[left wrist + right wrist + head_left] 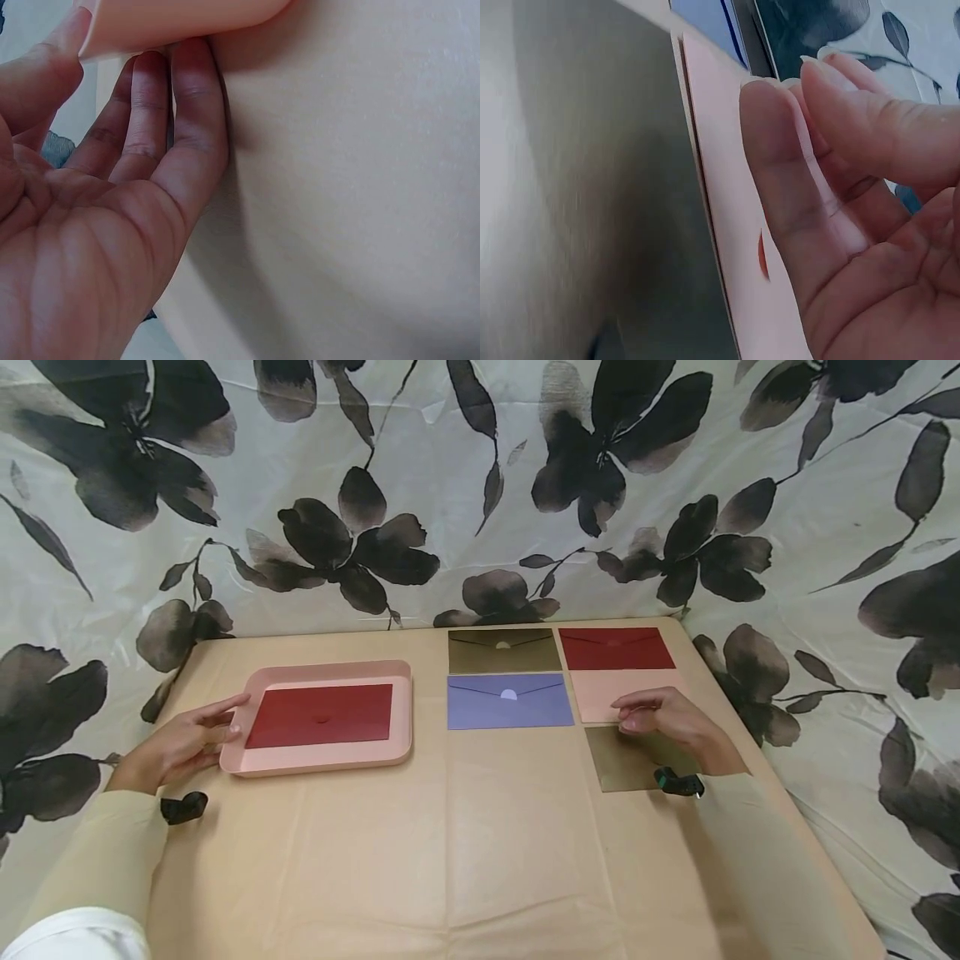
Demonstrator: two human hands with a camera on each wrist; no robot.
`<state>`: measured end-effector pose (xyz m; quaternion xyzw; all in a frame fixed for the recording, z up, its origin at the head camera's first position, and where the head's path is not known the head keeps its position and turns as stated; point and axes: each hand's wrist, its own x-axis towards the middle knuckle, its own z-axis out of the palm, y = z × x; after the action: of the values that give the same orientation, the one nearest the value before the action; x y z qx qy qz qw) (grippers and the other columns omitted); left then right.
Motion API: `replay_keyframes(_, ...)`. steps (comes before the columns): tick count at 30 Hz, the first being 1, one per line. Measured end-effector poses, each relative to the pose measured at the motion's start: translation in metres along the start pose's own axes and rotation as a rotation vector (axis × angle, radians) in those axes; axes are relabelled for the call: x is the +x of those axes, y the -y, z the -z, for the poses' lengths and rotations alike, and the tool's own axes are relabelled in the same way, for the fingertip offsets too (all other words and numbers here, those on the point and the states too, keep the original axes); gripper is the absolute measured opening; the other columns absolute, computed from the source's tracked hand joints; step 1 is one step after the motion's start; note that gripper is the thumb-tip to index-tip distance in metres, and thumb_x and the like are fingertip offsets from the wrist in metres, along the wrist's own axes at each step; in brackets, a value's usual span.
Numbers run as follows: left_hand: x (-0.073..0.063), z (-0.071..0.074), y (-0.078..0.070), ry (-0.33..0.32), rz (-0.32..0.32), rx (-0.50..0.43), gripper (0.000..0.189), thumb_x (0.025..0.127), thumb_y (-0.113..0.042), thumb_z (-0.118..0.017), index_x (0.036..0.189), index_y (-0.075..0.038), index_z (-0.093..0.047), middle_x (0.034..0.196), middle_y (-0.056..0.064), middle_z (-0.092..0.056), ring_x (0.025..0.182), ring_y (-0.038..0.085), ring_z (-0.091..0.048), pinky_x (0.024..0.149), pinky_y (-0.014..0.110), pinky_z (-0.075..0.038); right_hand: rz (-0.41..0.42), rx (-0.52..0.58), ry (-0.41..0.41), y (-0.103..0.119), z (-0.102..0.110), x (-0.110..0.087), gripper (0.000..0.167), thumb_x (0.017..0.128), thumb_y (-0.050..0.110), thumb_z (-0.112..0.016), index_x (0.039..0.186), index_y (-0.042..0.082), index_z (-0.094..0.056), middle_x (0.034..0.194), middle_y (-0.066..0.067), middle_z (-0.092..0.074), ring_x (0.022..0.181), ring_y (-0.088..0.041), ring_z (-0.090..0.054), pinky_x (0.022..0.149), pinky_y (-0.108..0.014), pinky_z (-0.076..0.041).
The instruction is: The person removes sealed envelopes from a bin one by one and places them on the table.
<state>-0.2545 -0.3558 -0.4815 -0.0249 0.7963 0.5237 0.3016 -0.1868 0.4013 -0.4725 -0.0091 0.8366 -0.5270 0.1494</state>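
Observation:
At the left side of the table, my left hand (183, 743) grips the left edge of a pink tray (330, 671), thumb up at the rim and fingertips beneath it in the left wrist view. A dark red envelope (318, 717) lies flat inside the tray. My right hand (671, 722) hovers over the right group of envelopes, its fingers loosely bent and holding nothing. Under its fingertips lies a pale pink envelope (592, 693). Nearer to me is a gold-olive envelope (622, 768), partly covered by the hand and wrist; its plain face (592, 165) fills the left of the right wrist view.
Farther back lie an olive envelope (502, 652) and another red envelope (617, 648). A periwinkle blue envelope (510, 706) sits left of the pink one. The tan table (480, 835) ends on the right just past the right wrist. Floral cloth (480, 460) hangs behind.

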Motion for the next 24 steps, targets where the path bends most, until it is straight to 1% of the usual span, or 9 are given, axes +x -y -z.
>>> replay_keyframes(3, 0.001, -0.001, -0.002, -0.003, 0.002, -0.003, 0.079, 0.106, -0.021, -0.06, 0.166, -0.037, -0.01, 0.172, 0.031, 0.001, 0.098, -0.014, -0.055, 0.083, 0.02, -0.056, 0.024, 0.005, 0.013, 0.004, -0.006, 0.005, 0.04, 0.095, 0.003, -0.07, 0.131, -0.014, -0.062, 0.102, -0.012, -0.078, 0.088, -0.01, -0.074, 0.085, -0.022, -0.06)
replay_keyframes(7, 0.002, 0.0, -0.002, -0.003, 0.004, -0.002, 0.079, 0.106, -0.021, -0.06, 0.166, -0.036, -0.009, 0.172, 0.03, 0.003, 0.097, -0.015, -0.055, 0.084, 0.02, -0.057, 0.051, 0.017, 0.035, 0.008, -0.013, 0.012, 0.038, 0.095, 0.001, -0.069, 0.129, -0.014, -0.063, 0.104, -0.015, -0.078, 0.088, -0.009, -0.073, 0.085, -0.022, -0.06)
replay_keyframes(10, 0.003, 0.001, -0.001, -0.003, 0.005, 0.005, 0.079, 0.106, -0.021, -0.059, 0.166, -0.036, -0.009, 0.172, 0.03, 0.005, 0.099, -0.014, -0.054, 0.086, 0.02, -0.057, 0.056, 0.046, 0.052, 0.012, -0.019, 0.017, 0.037, 0.095, -0.001, -0.068, 0.129, -0.014, -0.063, 0.102, -0.009, -0.079, 0.087, -0.008, -0.073, 0.084, -0.022, -0.06)
replay_keyframes(12, 0.002, 0.001, 0.0, -0.002, 0.007, 0.005, 0.079, 0.107, -0.021, -0.058, 0.166, -0.036, -0.008, 0.172, 0.03, 0.007, 0.116, 0.003, -0.06, 0.086, 0.019, -0.057, 0.051, 0.069, 0.06, 0.014, -0.023, 0.019, 0.037, 0.095, -0.002, -0.069, 0.129, -0.015, -0.063, 0.102, -0.009, -0.079, 0.087, -0.009, -0.074, 0.084, -0.024, -0.061)
replay_keyframes(13, 0.002, 0.001, 0.0, -0.002, 0.009, 0.005, 0.079, 0.107, -0.02, -0.058, 0.166, -0.036, -0.008, 0.172, 0.03, 0.008, 0.126, 0.014, -0.058, 0.087, 0.019, -0.057, 0.047, 0.08, 0.06, 0.015, -0.025, 0.021, 0.037, 0.094, -0.002, -0.069, 0.129, -0.015, -0.063, 0.102, -0.01, -0.08, 0.087, -0.01, -0.074, 0.084, -0.025, -0.061)
replay_keyframes(15, 0.001, 0.001, 0.001, -0.004, 0.015, 0.013, 0.079, 0.107, -0.021, -0.058, 0.166, -0.037, -0.007, 0.171, 0.03, 0.009, 0.141, 0.033, -0.046, 0.088, 0.019, -0.057, 0.043, 0.091, 0.061, 0.018, -0.029, 0.023, 0.038, 0.094, -0.003, -0.07, 0.128, -0.016, -0.062, 0.102, -0.011, -0.079, 0.087, -0.011, -0.075, 0.083, -0.026, -0.062)
replay_keyframes(17, 0.0, 0.001, 0.0, -0.007, 0.017, 0.024, 0.079, 0.107, -0.023, -0.058, 0.166, -0.036, -0.006, 0.172, 0.03, 0.008, 0.147, 0.046, -0.032, 0.088, 0.019, -0.057, 0.039, 0.105, 0.06, 0.02, -0.033, 0.025, 0.038, 0.093, -0.004, -0.07, 0.128, -0.016, -0.062, 0.104, -0.015, -0.079, 0.087, -0.013, -0.075, 0.083, -0.028, -0.062)
replay_keyframes(21, 0.001, 0.0, -0.001, -0.009, 0.019, 0.025, 0.079, 0.107, -0.024, -0.058, 0.166, -0.036, -0.006, 0.172, 0.03, 0.007, 0.148, 0.045, -0.03, 0.088, 0.019, -0.057, 0.039, 0.134, 0.065, 0.025, -0.037, 0.027, 0.039, 0.091, -0.008, -0.07, 0.128, -0.017, -0.061, 0.099, -0.01, -0.076, 0.086, -0.014, -0.073, 0.082, -0.028, -0.063)
replay_keyframes(24, 0.001, 0.0, 0.0, -0.005, 0.02, -0.003, 0.079, 0.107, -0.022, -0.057, 0.166, -0.035, -0.006, 0.172, 0.029, 0.01, 0.153, 0.052, -0.017, 0.087, 0.018, -0.058, 0.035, 0.143, 0.07, 0.027, -0.041, 0.029, 0.04, 0.09, -0.01, -0.07, 0.129, -0.017, -0.061, 0.099, -0.009, -0.075, 0.086, -0.013, -0.072, 0.082, -0.028, -0.063)
